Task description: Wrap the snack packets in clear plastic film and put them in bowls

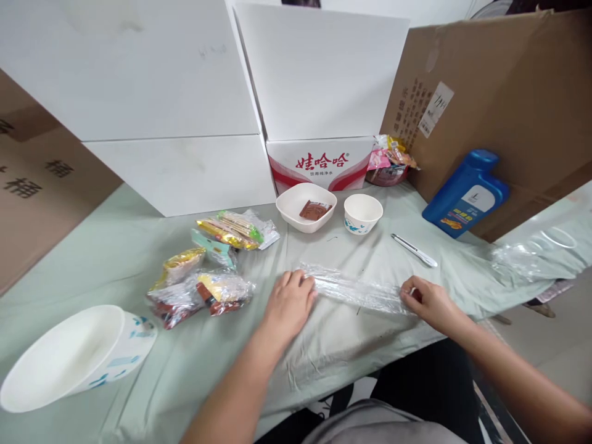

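A crinkled clear plastic bag (354,290), folded into a long flat strip, lies across the cloth between my two hands. My left hand (289,302) presses on its left end, fingers curled down over the edge. At the other end my right hand (428,303) pinches the plastic between thumb and fingers. Beyond the strip stand a white square bowl (287,213) with a brown packet (315,210) in it and a small paper cup (363,214). A white pen-like cutter (414,250) lies past my right hand.
Several snack packets (226,290) lie left of my left hand, with a large paper bucket (78,357) at the near left. White boxes (185,172) and a brown carton (481,98) wall the back. A blue bottle (467,194) leans against the carton; clear plastic (527,253) lies right.
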Motion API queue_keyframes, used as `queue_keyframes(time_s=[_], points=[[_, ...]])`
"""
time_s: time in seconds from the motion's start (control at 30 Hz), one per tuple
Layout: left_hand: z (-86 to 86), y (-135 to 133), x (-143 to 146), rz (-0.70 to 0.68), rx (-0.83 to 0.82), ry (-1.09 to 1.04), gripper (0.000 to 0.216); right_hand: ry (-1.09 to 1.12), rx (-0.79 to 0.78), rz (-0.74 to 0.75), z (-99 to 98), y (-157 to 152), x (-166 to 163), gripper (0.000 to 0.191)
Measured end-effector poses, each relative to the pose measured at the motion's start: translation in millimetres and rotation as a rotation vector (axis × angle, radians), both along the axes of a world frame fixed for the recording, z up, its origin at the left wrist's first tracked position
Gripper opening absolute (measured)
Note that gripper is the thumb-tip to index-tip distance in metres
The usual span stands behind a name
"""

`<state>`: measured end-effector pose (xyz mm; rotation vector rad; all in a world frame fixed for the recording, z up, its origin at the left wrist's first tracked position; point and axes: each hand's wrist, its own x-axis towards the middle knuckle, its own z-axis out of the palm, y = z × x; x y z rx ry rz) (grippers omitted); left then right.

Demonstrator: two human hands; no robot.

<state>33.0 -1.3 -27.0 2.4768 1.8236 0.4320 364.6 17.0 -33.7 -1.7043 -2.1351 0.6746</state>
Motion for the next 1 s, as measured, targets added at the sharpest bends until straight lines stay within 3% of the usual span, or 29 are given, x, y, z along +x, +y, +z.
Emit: queue_keyframes(time_s=[0.07, 0.13, 0.27, 0.4, 0.5, 0.63, 0.83, 1.0], points=[[2.9, -1, -2, 0.072, 0.018, 0.03, 0.014, 0.126, -0.149, 0.009, -2.0, -12, 2, 0.012], [6.0, -7, 5, 0.038, 0.044, 0.007, 0.016, 0.274, -0.261, 0.034, -3.9, -23, 2, 0.013], [6.5, -32, 36, -0.264, -0.029, -0.086, 0.026, 0.495, -0.392, 0.1, 5.9, -41, -2, 0.033], [0.2, -51, 53, -0.419, -0.178, -0.107, 0.046, 0.585, -0.381, 0.206, 33.5, -49, -6, 0.036], [-2.7, -50, 47, -0.519, -0.272, -0.171, 0.057, 0.639, -0.478, 0.31, 52.0, -40, -18, 0.02], [-1.7, -34, 32, -0.627, -0.366, -0.267, 0.069, 0.822, -0.609, 0.192, 61.1, -5, -52, 0.027], [3.3, -17, 21, -0.686, -0.418, -0.374, 0.065, 1.029, -0.792, 0.123, 41.6, 52, -108, 0.033], [0.7, -15, 18, -0.634, -0.496, -0.409, 0.077, 1.053, -0.871, 0.128, 11.7, 68, -132, 0.028]])
